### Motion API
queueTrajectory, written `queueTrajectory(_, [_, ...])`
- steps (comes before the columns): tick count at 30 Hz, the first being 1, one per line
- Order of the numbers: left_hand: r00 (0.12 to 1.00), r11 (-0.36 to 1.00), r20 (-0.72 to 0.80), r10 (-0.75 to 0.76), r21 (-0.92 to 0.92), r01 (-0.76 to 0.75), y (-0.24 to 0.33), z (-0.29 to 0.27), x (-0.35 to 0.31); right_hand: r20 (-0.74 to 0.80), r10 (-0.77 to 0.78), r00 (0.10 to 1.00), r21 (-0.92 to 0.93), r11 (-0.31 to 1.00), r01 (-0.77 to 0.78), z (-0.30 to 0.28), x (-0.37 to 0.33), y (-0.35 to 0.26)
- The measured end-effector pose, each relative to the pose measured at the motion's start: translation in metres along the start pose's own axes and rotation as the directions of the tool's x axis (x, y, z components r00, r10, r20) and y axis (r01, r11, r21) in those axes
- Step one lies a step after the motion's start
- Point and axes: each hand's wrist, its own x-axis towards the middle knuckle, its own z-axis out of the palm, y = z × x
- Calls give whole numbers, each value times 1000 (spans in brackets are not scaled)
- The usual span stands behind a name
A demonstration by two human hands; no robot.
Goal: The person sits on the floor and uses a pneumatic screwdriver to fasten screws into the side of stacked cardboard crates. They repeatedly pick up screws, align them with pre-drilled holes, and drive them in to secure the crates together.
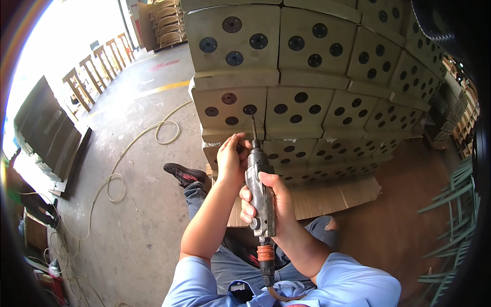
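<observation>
My right hand is wrapped round the grey body of an air screwdriver, its hose running down toward my lap. The long bit points away from me, its tip at a round black disc set in the face of a beige panel. Just left of the chuck, my left hand is raised with its fingers curled together. Whatever lies between those fingertips is too small to make out. Each panel nearby carries several such discs, and one looks brownish.
Beige panels are stacked in rows before me over a cardboard sheet. A pale hose loops across the concrete floor at left. Flat sheets lean on the left; curved wooden pieces are piled behind. Green strips lie at right.
</observation>
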Motion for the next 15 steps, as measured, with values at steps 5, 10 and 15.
queueTrajectory(5, [995,997,-73,-73,-33,71,-1,-6,-6,-1,4,1000,-2,1000,-4,0,6,-2])
queueTrajectory(10, [999,999,-38,-21,-32,20,-6,-11,-7,-16,-3,1000,-22,1000,3,0,12,-4])
queueTrajectory(15, [1000,999,-26,-6,-34,5,-4,-21,-9,42,-15,999,-28,999,16,-4,19,-6])
